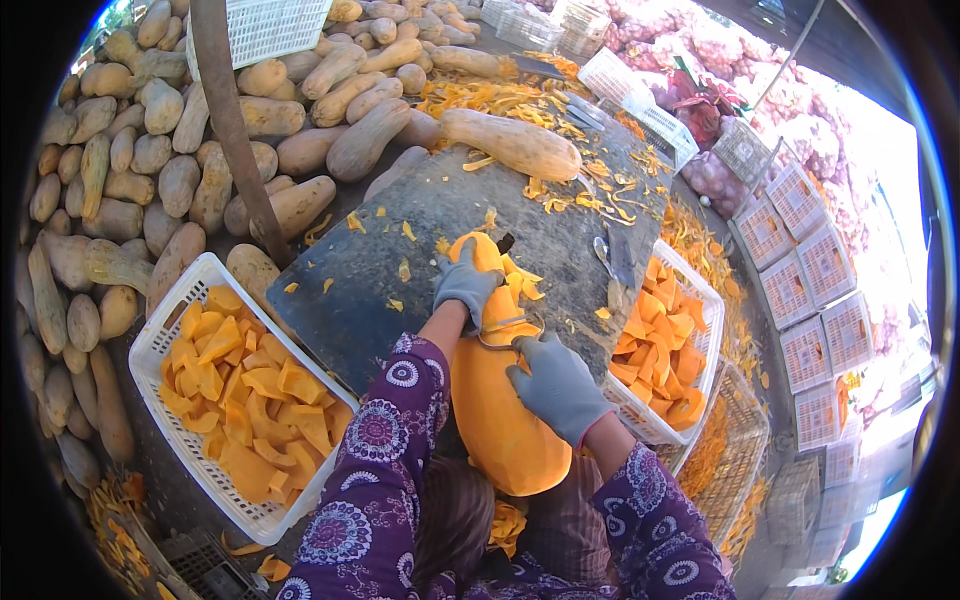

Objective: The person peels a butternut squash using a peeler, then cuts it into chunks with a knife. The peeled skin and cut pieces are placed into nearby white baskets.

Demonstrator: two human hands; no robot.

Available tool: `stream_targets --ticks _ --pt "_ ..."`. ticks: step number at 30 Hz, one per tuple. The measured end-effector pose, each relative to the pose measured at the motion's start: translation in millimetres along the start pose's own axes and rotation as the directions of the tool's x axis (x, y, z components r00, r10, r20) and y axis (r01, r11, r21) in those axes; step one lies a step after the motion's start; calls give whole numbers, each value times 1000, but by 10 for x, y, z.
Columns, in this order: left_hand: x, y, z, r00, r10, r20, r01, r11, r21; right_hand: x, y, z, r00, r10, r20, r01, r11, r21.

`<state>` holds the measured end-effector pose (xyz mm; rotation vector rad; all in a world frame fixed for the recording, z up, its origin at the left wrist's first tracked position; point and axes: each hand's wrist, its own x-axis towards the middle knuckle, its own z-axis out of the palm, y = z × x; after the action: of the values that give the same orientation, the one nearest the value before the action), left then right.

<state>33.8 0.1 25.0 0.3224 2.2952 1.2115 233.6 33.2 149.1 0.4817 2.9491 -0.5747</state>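
Observation:
A long peeled orange squash [506, 427] reaches from the work board [360, 247] back to my lap. My left hand [466, 283], in a grey glove, grips its narrow far end. In my right hand [564, 386], also gloved, is a peeler with a metal frame [514, 324], which lies across the squash at mid-length. Its handle is mostly hidden by my fingers. Curled orange peel strips [522, 279] cling beside the blade on the upper right flank.
An unpeeled squash [514, 144] lies at the board's far side. A spoon [602, 255] and a flat blade [621, 256] rest on the right. White crates of cut squash stand left [187, 442] and right [716, 322]. A pole [229, 127] rises beyond, before piled squashes [161, 176].

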Motion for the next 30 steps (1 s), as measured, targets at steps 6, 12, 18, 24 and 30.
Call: stream_targets --ticks 6,12,18,24,30 --pt "-139 116 -17 998 7 -63 -3 998 59 -265 -61 -49 1000 4 15 -4 1000 -10" --pt "-186 155 -61 1000 -7 13 7 1000 30 -988 -128 -137 993 113 40 -113 994 1" --pt "-143 120 -55 1000 -11 -6 11 1000 27 -1892 -209 -156 944 304 131 -311 950 35" --pt "-135 99 -43 998 22 -54 -21 1000 9 -1754 309 -207 945 321 -58 -278 886 372" --pt "-86 43 -11 998 29 -64 -27 999 30 -371 678 2 989 140 -45 -91 822 562"
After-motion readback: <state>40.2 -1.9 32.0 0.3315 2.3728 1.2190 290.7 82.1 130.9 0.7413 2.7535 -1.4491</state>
